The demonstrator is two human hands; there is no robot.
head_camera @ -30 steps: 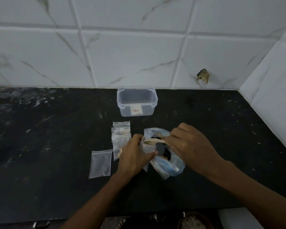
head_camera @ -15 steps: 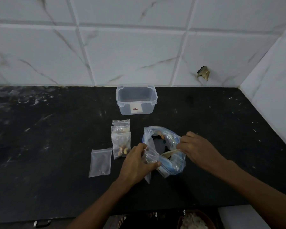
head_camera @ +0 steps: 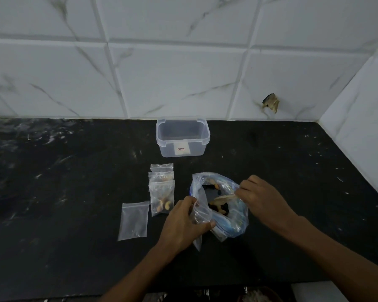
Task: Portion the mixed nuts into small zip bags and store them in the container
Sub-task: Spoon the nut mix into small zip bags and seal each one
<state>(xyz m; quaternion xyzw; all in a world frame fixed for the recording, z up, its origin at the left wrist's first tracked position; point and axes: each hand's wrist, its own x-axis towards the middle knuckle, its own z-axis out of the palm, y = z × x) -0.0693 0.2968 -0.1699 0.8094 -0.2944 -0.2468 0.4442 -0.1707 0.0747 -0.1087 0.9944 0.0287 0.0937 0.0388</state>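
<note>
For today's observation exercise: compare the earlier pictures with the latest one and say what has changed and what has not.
The right hand, pinching the wooden spoon, has drawn back to the right and dipped the spoon into the big bag of nuts. The left hand still holds a small zip bag open. The filled bags, empty bag and container stayed put.

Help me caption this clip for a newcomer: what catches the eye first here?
Two hands working at the big bag of mixed nuts in the middle of the black counter: the left hand holds a small zip bag at its mouth, the right hand holds a wooden spoon inside. Behind stands the open clear container; to the left lie filled small bags.
</note>
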